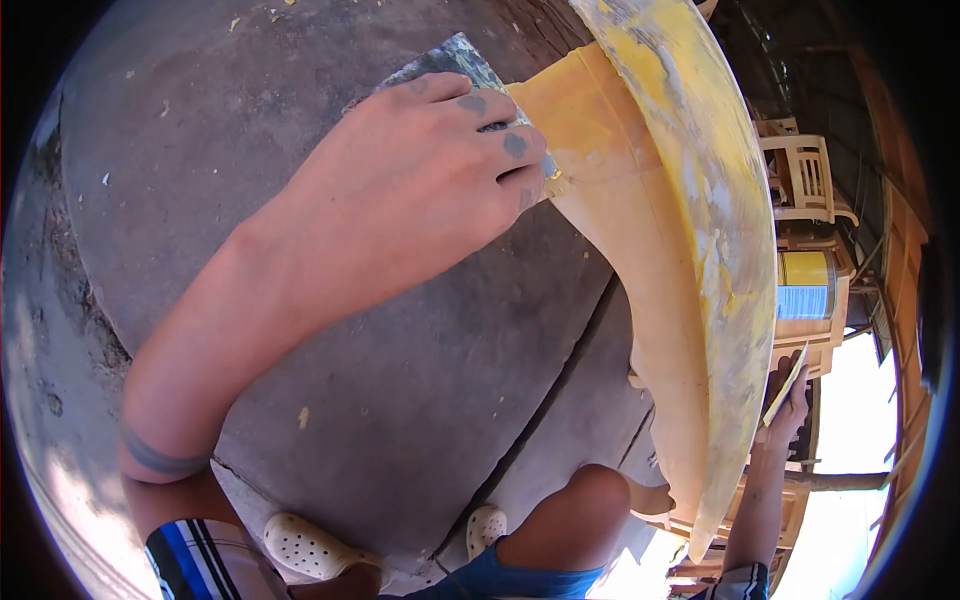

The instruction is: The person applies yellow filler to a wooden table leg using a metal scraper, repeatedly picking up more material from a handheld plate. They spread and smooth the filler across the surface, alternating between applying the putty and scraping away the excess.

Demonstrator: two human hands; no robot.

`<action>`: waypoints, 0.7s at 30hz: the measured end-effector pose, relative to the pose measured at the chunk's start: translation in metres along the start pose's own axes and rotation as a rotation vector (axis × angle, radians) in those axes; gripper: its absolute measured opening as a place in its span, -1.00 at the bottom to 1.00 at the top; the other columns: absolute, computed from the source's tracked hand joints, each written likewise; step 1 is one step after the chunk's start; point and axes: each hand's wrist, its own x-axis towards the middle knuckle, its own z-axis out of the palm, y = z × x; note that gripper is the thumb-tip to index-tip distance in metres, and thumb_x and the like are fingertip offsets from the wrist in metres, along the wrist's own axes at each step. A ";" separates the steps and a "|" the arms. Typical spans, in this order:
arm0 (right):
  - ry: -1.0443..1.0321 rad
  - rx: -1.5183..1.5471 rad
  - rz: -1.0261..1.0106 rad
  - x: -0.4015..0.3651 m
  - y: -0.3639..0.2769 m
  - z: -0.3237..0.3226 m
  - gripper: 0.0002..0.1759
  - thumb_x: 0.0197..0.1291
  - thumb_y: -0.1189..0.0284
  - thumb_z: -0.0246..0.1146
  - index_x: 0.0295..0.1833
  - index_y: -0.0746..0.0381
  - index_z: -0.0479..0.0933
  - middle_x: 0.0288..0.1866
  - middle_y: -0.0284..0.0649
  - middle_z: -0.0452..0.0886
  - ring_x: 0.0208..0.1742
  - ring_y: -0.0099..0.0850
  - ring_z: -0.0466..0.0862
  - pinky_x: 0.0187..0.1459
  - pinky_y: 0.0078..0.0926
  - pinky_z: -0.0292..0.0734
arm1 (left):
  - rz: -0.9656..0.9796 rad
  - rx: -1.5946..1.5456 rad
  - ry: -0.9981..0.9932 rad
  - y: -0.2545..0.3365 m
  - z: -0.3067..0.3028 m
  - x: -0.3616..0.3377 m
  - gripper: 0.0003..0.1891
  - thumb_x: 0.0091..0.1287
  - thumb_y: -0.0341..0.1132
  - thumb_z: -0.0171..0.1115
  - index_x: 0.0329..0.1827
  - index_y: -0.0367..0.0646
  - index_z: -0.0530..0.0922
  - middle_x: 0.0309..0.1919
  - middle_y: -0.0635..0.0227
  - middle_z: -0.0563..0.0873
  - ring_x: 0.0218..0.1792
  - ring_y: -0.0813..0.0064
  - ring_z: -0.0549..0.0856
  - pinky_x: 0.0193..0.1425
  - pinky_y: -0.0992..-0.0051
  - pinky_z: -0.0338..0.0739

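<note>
My left hand [430,165] reaches in from the left, its back towards me and its fingers closed on a dark, smeared flat piece [455,60]. Its fingertips are at the edge of a curved wooden piece [660,250], by a branch coated with yellow paste. Yellow and whitish smears cover the outer face of this piece. On the far side of the wood, at the lower right, my right hand [785,400] grips a thin flat plate [787,385] with a yellowish face.
Beyond the wood at right are wooden chairs [800,180] and a can [805,285] with a yellow and blue label. Below me are the cracked concrete floor [400,400], my bent knee [590,500] and pale clogs [310,545].
</note>
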 end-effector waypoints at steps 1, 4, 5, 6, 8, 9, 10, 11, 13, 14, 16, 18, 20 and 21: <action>-0.005 0.006 0.004 0.000 0.000 -0.002 -0.67 0.49 0.15 -0.09 -0.11 0.17 0.43 -0.51 -0.41 0.39 -0.67 -0.67 0.30 -0.79 -0.72 0.18 | -0.003 -0.014 -0.004 0.000 0.001 -0.001 -0.68 0.11 -0.41 0.19 -0.03 -0.10 0.61 -0.04 0.44 0.66 0.10 0.39 0.59 0.22 0.31 0.48; 0.063 -0.039 0.003 0.003 0.001 -0.008 -0.66 0.47 0.14 -0.05 -0.09 0.18 0.44 -0.49 -0.41 0.43 -0.60 -0.66 0.37 -0.69 -0.73 0.27 | -0.009 -0.015 -0.036 0.001 0.003 -0.003 -0.69 0.11 -0.43 0.18 -0.05 -0.11 0.62 -0.05 0.42 0.67 0.09 0.39 0.60 0.21 0.33 0.48; 0.034 -0.043 0.012 0.006 0.002 -0.014 -0.67 0.47 0.14 -0.04 -0.09 0.18 0.44 -0.47 -0.41 0.44 -0.57 -0.65 0.39 -0.64 -0.73 0.30 | -0.013 -0.007 -0.051 0.000 0.001 -0.004 -0.70 0.11 -0.44 0.18 -0.06 -0.11 0.62 -0.05 0.41 0.68 0.09 0.39 0.60 0.21 0.34 0.49; 0.005 -0.047 0.021 0.011 0.004 -0.023 -0.67 0.46 0.14 -0.03 -0.08 0.19 0.44 -0.45 -0.41 0.45 -0.54 -0.65 0.41 -0.60 -0.73 0.33 | -0.019 -0.012 -0.109 0.000 -0.003 -0.003 -0.70 0.11 -0.46 0.18 -0.07 -0.12 0.63 -0.06 0.40 0.68 0.08 0.36 0.61 0.20 0.34 0.49; -0.092 -0.043 0.044 0.016 0.005 -0.038 -0.67 0.46 0.14 -0.02 -0.05 0.18 0.44 -0.36 -0.39 0.47 -0.47 -0.64 0.44 -0.52 -0.72 0.36 | -0.036 -0.029 -0.222 0.001 -0.018 0.004 -0.71 0.10 -0.50 0.17 -0.09 -0.13 0.64 -0.10 0.39 0.69 0.04 0.31 0.62 0.19 0.33 0.50; -0.165 -0.034 0.054 0.018 0.003 -0.041 -0.67 0.46 0.14 -0.03 -0.03 0.18 0.43 -0.30 -0.36 0.47 -0.44 -0.63 0.44 -0.49 -0.71 0.36 | -0.090 -0.116 -0.307 0.000 -0.030 0.003 -0.68 0.10 -0.53 0.14 -0.07 -0.15 0.64 -0.10 0.37 0.69 0.02 0.31 0.64 0.18 0.33 0.51; -0.120 -0.038 0.029 0.015 0.002 -0.034 -0.66 0.47 0.14 -0.04 -0.02 0.19 0.42 -0.30 -0.36 0.47 -0.46 -0.63 0.44 -0.51 -0.72 0.36 | -0.147 -0.203 -0.389 -0.001 -0.044 0.000 -0.66 0.10 -0.56 0.11 -0.05 -0.16 0.64 -0.11 0.36 0.70 -0.01 0.30 0.65 0.16 0.33 0.51; -0.075 -0.039 0.007 0.012 0.002 -0.026 -0.66 0.47 0.14 -0.05 0.00 0.19 0.42 -0.30 -0.35 0.47 -0.47 -0.63 0.43 -0.52 -0.72 0.35 | -0.204 -0.289 -0.471 -0.001 -0.053 -0.004 -0.63 0.10 -0.59 0.08 -0.03 -0.18 0.64 -0.11 0.34 0.70 -0.03 0.29 0.67 0.15 0.33 0.52; -0.140 -0.002 0.002 0.015 0.004 -0.030 -0.67 0.47 0.15 -0.03 0.01 0.18 0.45 -0.27 -0.33 0.53 -0.50 -0.62 0.44 -0.54 -0.73 0.37 | -0.416 -0.712 -0.038 0.000 -0.037 -0.030 -0.56 0.10 -0.64 0.01 0.07 -0.25 0.60 -0.10 0.31 0.70 -0.08 0.33 0.69 0.12 0.36 0.54; -0.152 0.017 0.013 0.015 0.004 -0.030 -0.69 0.46 0.17 0.00 0.00 0.16 0.48 -0.24 -0.32 0.58 -0.51 -0.62 0.46 -0.54 -0.73 0.40 | -0.511 -0.912 0.185 0.005 -0.025 -0.040 -0.53 0.10 -0.66 -0.02 0.11 -0.28 0.57 -0.09 0.29 0.70 -0.10 0.36 0.70 0.10 0.37 0.55; -0.249 0.043 0.008 0.016 0.004 -0.030 -0.71 0.43 0.17 0.05 -0.02 0.13 0.52 -0.22 -0.33 0.66 -0.48 -0.61 0.51 -0.49 -0.70 0.51 | -0.928 -1.382 0.279 0.033 -0.013 -0.040 -0.50 0.12 -0.68 -0.05 0.17 -0.34 0.52 -0.15 0.23 0.70 -0.18 0.46 0.69 -0.03 0.50 0.54; -0.053 0.022 0.012 0.009 0.004 -0.017 -0.67 0.46 0.15 -0.01 0.04 0.17 0.45 -0.24 -0.33 0.53 -0.47 -0.63 0.44 -0.50 -0.71 0.38 | -1.199 -1.691 0.449 0.064 -0.001 -0.032 -0.48 0.13 -0.69 -0.06 0.21 -0.37 0.48 -0.15 0.21 0.69 -0.20 0.53 0.67 -0.09 0.56 0.53; -0.042 -0.007 0.014 0.013 0.005 -0.022 -0.64 0.47 0.14 -0.03 0.10 0.19 0.40 -0.24 -0.32 0.47 -0.46 -0.64 0.37 -0.50 -0.71 0.28 | -1.293 -1.821 0.700 0.089 0.008 -0.016 -0.48 0.15 -0.69 -0.05 0.25 -0.38 0.44 -0.11 0.25 0.65 -0.16 0.58 0.64 -0.07 0.57 0.54; -0.085 -0.002 0.027 0.015 0.006 -0.028 -0.64 0.47 0.14 -0.04 0.10 0.19 0.39 -0.24 -0.33 0.47 -0.47 -0.64 0.36 -0.50 -0.72 0.27 | -1.313 -1.838 0.750 0.096 0.009 -0.008 -0.47 0.14 -0.69 -0.04 0.26 -0.38 0.42 -0.10 0.25 0.65 -0.16 0.57 0.65 -0.07 0.56 0.54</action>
